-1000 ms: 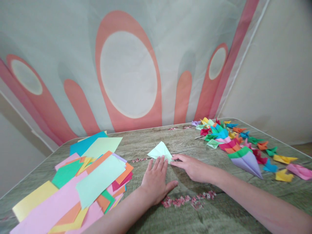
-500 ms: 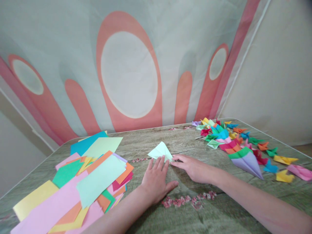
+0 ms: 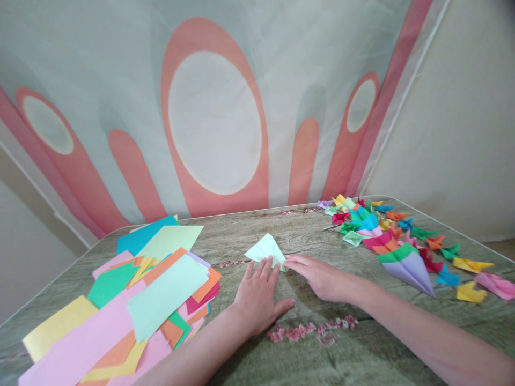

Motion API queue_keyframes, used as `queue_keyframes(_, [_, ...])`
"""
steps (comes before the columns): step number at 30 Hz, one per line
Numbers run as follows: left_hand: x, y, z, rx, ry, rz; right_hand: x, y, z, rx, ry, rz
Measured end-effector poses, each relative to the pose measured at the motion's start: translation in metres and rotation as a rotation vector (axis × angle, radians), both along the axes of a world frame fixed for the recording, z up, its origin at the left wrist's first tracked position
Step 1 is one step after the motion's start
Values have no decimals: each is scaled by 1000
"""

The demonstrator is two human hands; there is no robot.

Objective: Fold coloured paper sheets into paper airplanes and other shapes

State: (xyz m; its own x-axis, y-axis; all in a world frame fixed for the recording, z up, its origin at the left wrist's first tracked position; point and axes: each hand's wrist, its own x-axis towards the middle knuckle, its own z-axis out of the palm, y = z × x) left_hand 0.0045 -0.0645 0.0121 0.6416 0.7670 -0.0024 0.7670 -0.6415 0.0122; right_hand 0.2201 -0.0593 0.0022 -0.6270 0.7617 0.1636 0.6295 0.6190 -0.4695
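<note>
A pale green sheet of folded paper [image 3: 265,247] lies on the table in front of me, creased into a pointed shape. My left hand [image 3: 257,295] rests flat on its near edge, fingers spread and thumb stretched to the right. At the paper's right corner is my right hand [image 3: 317,276], with thumb and fingers closed together on that corner. Part of the paper's near side is hidden under the left fingers.
On the left, loose coloured paper sheets [image 3: 169,292] lie in an overlapping pile. Several small folded paper figures [image 3: 354,238] spread over the right side, with a purple and green paper plane [image 3: 408,268] nearest. A printed cloth [image 3: 277,96] hangs behind the wooden table [image 3: 225,230].
The right hand's fingers have drawn together at the paper's right corner. My left hand and the paper stay nearly in place.
</note>
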Motion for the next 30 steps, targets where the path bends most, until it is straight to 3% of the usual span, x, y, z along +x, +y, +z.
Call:
queue_keyframes(10, [-1, 0, -1, -13, -14, -13, 2, 3, -4, -16, 4, -12])
queue_keyframes(30, [-4, 2, 12, -77, 5, -54, 0, 2, 0, 31, -7, 21])
